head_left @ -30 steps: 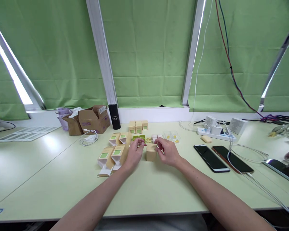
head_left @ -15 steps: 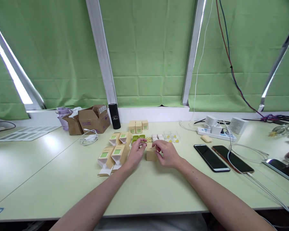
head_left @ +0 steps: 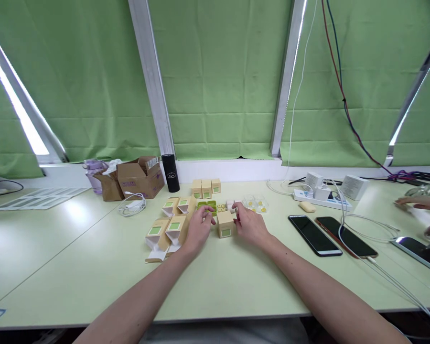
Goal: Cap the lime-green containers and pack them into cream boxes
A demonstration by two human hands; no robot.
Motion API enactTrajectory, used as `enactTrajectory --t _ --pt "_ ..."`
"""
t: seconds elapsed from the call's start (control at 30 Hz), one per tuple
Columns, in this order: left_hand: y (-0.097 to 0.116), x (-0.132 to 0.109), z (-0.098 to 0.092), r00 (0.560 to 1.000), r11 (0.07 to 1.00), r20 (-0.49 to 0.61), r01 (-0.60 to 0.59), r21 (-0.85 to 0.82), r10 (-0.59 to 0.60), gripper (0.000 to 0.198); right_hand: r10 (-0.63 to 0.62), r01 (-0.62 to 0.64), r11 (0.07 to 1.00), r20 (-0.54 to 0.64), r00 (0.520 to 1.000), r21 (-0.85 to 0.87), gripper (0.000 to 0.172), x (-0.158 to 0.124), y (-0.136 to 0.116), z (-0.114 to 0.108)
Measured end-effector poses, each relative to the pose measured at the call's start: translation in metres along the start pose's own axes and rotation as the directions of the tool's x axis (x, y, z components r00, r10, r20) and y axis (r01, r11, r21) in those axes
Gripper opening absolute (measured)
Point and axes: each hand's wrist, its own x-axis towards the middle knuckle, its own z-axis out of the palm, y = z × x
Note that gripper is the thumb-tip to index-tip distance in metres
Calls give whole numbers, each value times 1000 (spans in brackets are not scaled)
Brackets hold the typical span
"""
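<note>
A small tan cardboard box (head_left: 225, 225) with a green label on its near face stands on the pale green table (head_left: 93, 267). My left hand (head_left: 198, 230) rests just left of it, fingers curled, fingertips by the box's upper left corner. My right hand (head_left: 250, 224) sits at its right side, fingers bent against the box. Behind the box lie green pieces (head_left: 208, 206), small yellow-printed items (head_left: 221, 208) and white pieces (head_left: 230, 204). Folded-open tan cartons (head_left: 168, 230) lie to the left.
Three closed small boxes (head_left: 205, 188) stand near the sill beside a black cylinder (head_left: 170, 173). Brown cartons (head_left: 132, 179) and a white cable (head_left: 132, 205) are left. Two phones (head_left: 329, 234), a power strip (head_left: 320, 197) and cables are right. Another person's hand (head_left: 419, 203) shows at far right.
The small box has been turned, so its green label now faces me. My right hand drew back to its right side. Another person's hand came into view at the far right.
</note>
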Motion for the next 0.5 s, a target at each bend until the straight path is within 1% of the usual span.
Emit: enactTrajectory --t 0.07,0.23,0.43,0.5 --pt "1 0 0 1000 1000 -10 -8 10 8 16 28 -26 999 64 998 -30 38 1 0 0" --pt "1 0 1 1000 999 -10 -11 45 11 15 34 -13 994 187 982 -111 36 0 1 1" --pt "-2 -1 2 1000 997 -8 -1 80 2 14 32 -3 991 211 977 -136 38 -2 -1 0" --pt "1 -3 1 999 992 -24 -29 122 32 15 27 2 991 212 977 -134 38 -2 -1 0"
